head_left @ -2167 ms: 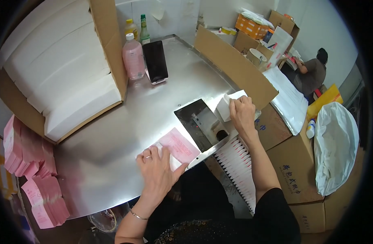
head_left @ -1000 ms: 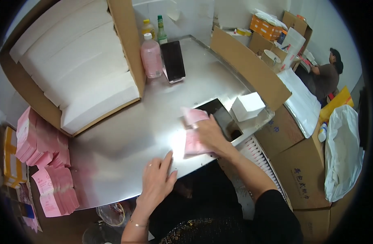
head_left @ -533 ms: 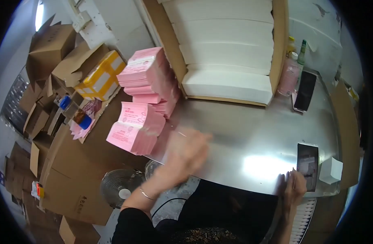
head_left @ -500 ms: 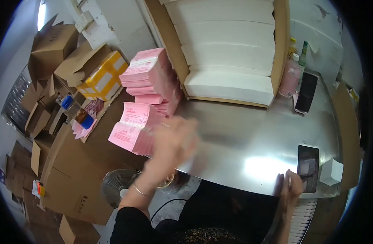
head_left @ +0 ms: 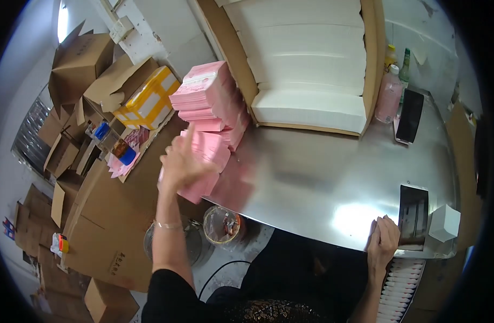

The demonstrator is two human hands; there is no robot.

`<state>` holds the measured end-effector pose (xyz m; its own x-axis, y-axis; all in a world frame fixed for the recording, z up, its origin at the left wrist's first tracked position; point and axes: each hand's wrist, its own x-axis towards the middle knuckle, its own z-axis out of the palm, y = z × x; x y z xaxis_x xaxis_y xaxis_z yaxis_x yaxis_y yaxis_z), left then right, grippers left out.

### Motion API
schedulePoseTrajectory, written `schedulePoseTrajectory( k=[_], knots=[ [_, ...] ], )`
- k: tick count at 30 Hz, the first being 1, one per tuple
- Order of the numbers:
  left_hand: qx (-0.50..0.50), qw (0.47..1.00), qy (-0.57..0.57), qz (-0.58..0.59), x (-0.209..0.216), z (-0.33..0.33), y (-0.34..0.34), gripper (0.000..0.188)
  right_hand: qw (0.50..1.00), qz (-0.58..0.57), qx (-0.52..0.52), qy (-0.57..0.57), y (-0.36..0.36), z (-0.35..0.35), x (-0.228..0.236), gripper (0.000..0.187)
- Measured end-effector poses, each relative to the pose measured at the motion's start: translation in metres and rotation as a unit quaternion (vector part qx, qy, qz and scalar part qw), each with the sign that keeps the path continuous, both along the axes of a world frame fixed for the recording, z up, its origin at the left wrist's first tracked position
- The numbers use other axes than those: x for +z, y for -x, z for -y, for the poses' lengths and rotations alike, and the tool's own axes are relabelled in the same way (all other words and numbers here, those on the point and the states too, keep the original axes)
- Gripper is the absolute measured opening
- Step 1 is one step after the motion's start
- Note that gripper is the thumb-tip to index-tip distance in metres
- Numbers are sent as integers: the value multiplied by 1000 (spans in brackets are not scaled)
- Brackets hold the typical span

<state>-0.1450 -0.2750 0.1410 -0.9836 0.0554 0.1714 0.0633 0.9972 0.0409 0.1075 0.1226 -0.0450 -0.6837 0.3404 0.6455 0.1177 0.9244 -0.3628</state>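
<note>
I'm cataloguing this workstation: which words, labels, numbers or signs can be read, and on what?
Large brown carton: dark characters; I won't transcribe them.
Open carton at upper left: dark print, too small to read.
Tall pink stack: fine print, too small to read.

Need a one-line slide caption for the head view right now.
Left hand at the pink stacks, right hand at the near edge of the metal table, left of a white block.

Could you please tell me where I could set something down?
Bare metal tabletop lies between the open carton, the pink stacks, the phone and the right hand. Its left end is crowded with those stacks and the left hand.
</note>
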Motion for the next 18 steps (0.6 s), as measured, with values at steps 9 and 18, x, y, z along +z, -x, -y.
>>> schedulePoseTrajectory(
  k=[9,18],
  knots=[
    [-352,917,-125,-139,-132,-172,-101,99,971,-51,142,187,21,60,27,27],
    [-218,953,-209,38,-134,-174,-67,84,992,10,113,55,57,88,36,34]
  ],
)
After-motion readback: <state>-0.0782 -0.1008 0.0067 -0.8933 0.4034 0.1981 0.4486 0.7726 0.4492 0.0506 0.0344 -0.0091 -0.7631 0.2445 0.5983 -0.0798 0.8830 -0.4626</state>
